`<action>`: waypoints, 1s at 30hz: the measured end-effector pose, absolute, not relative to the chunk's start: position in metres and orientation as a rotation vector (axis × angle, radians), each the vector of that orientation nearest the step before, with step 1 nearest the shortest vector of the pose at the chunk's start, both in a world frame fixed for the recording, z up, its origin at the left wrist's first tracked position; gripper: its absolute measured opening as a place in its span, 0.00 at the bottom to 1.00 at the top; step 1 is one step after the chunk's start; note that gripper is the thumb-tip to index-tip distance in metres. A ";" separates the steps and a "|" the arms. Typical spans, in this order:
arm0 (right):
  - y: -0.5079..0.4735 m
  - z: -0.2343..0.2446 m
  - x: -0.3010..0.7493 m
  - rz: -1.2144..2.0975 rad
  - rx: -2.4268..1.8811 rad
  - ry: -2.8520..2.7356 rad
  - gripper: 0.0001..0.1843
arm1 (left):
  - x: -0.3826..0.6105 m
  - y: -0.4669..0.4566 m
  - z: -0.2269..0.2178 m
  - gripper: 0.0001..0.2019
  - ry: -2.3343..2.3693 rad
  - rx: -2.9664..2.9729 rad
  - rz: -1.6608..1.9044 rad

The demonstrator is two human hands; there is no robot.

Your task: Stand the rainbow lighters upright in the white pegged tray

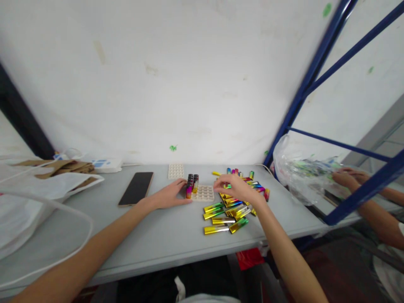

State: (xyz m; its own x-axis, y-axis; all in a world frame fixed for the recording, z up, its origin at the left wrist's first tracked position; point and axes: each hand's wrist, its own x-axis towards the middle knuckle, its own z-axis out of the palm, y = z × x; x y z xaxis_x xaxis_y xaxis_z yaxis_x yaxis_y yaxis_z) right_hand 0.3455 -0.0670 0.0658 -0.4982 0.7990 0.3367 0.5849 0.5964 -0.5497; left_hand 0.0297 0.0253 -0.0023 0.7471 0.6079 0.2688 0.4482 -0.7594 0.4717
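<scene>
A cream tray (204,193) with rows of round pockets lies flat on the desk. Several shiny lighters (189,189) with black tops stand upright in its left part. My left hand (170,195) clasps the tray's left end, thumb at the front corner and fingers farther back beside the lighters. Over the right side of the tray, my right hand (236,187) has its fingers curled and the tips close together; whether anything sits between them cannot be made out. Below and beyond it spreads a loose pile of lighters (233,210), mostly gold and green, with some blue and pink.
A dark phone (136,189) lies left of my left hand. Another cream tray (176,171) is near the wall. White bags (47,193) and cardboard (63,168) occupy the far left. On the right are a clear plastic bag (293,176), a blue metal frame (303,92) and another person's hands (349,176).
</scene>
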 end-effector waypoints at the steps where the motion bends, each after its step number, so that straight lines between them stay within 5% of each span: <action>1: -0.074 0.064 0.349 0.484 -1.098 -2.308 0.12 | 0.030 0.025 -0.002 0.33 0.815 2.566 0.581; 19: -0.069 0.031 0.356 0.427 -1.145 -2.484 0.06 | 0.029 0.025 -0.003 0.33 0.828 2.559 0.588; 30: -0.043 0.047 0.335 1.106 -0.924 -1.576 0.28 | 0.028 0.025 -0.004 0.33 0.799 2.547 0.590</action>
State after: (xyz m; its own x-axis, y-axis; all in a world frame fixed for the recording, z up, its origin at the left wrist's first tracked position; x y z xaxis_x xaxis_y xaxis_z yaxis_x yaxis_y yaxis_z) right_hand 0.3349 -0.0427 0.0468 -0.2477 0.9278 0.2788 0.0528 0.3003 -0.9524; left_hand 0.0280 0.0255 -0.0043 0.7468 0.6080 0.2696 0.4368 -0.7540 0.4906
